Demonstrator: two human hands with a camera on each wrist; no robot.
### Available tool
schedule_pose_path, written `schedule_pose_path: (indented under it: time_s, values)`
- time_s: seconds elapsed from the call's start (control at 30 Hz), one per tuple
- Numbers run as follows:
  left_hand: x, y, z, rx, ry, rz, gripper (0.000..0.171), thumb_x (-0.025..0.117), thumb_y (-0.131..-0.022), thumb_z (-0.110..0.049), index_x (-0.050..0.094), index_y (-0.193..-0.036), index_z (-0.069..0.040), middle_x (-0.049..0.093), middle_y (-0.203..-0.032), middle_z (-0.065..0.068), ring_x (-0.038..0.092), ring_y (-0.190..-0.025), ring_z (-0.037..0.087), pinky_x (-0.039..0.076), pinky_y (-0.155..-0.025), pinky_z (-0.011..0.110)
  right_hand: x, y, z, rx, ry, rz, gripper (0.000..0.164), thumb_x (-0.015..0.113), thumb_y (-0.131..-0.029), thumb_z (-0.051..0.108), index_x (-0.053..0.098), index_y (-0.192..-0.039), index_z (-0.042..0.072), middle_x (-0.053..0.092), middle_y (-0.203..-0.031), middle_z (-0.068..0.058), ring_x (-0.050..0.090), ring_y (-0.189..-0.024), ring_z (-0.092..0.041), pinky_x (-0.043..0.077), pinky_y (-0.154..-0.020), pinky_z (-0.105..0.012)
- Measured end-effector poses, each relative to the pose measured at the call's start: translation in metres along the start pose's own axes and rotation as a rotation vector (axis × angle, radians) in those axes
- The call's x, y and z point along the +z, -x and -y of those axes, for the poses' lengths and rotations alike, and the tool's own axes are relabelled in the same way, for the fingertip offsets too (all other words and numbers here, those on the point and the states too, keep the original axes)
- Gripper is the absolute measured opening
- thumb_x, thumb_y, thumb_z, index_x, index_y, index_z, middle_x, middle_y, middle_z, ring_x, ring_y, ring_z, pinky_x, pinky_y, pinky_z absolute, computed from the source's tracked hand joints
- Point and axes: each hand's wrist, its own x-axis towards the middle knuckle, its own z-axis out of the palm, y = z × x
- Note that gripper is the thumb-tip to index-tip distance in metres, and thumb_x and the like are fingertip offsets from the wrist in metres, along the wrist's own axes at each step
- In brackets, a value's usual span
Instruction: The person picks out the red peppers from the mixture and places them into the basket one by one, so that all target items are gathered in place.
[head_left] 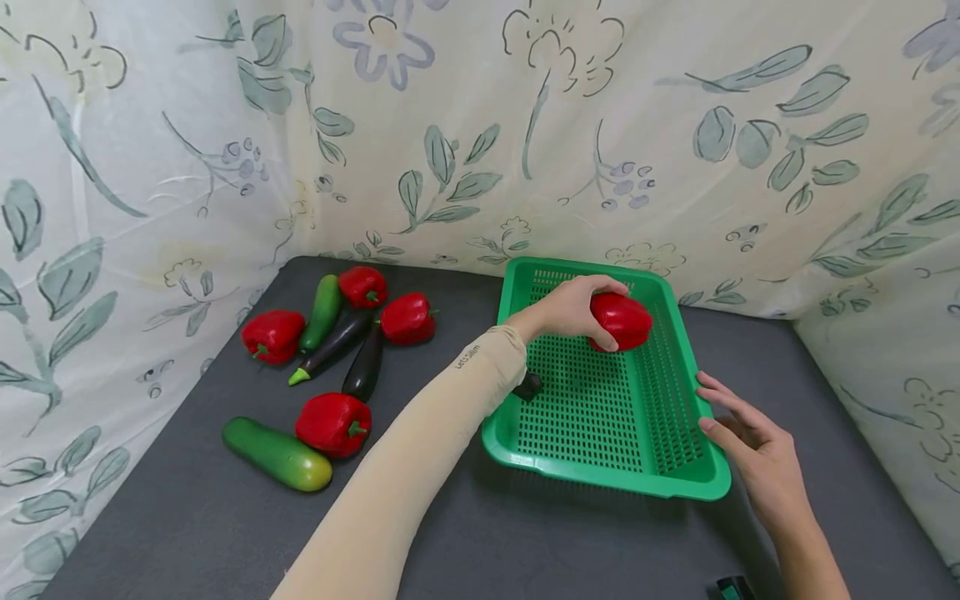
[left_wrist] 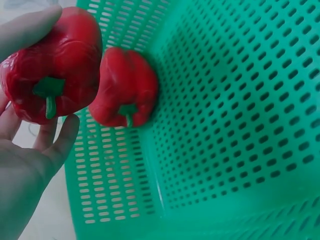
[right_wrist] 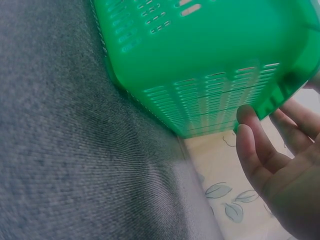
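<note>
My left hand grips a red bell pepper over the far part of a green perforated basket. In the left wrist view, the held pepper shows its green stem, with thumb and fingers around its sides. Beyond it, a second red bell pepper lies inside the basket; the left hand and held pepper hide it in the head view. My right hand holds the basket's right rim, thumb at the near side. From the right wrist, curled fingers show under the rim.
On the dark table at left lie several red bell peppers, eggplants, a cucumber and a large green-yellow zucchini-like vegetable. A small black device sits at the front edge. Floral curtains hang around the table.
</note>
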Motion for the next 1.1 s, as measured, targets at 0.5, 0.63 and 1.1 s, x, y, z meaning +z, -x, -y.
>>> schedule_pose_path:
  time_s: [0.5, 0.63, 1.1]
  values:
    - [0.024, 0.002, 0.008, -0.048, 0.031, -0.008, 0.072, 0.085, -0.074, -0.006, 0.053, -0.139, -0.013, 0.052, -0.129, -0.003, 0.049, -0.108, 0.014, 0.053, -0.073, 0.024, -0.006, 0.004, -0.002, -0.005, 0.009, 0.016, 0.043, 0.062, -0.096, 0.002, 0.053, -0.138, -0.004, 0.044, -0.15, -0.006, 0.06, -0.105, -0.015, 0.05, -0.08, -0.019]
    - [0.029, 0.004, 0.01, -0.059, 0.034, -0.005, 0.072, 0.085, -0.074, -0.007, 0.053, -0.138, -0.012, 0.053, -0.128, -0.003, 0.048, -0.107, 0.015, 0.053, -0.071, 0.024, -0.008, 0.005, -0.002, -0.005, 0.01, 0.02, 0.043, 0.062, -0.096, 0.002, 0.052, -0.138, -0.004, 0.044, -0.15, -0.006, 0.06, -0.104, -0.015, 0.05, -0.08, -0.019]
    - [0.028, 0.002, 0.021, -0.07, 0.055, 0.019, 0.074, 0.086, -0.072, -0.006, 0.054, -0.138, -0.013, 0.051, -0.129, -0.002, 0.048, -0.107, 0.015, 0.054, -0.07, 0.025, -0.002, 0.002, 0.001, 0.005, 0.01, 0.002, 0.044, 0.062, -0.096, 0.002, 0.053, -0.138, -0.003, 0.044, -0.15, -0.006, 0.06, -0.104, -0.015, 0.05, -0.079, -0.019]
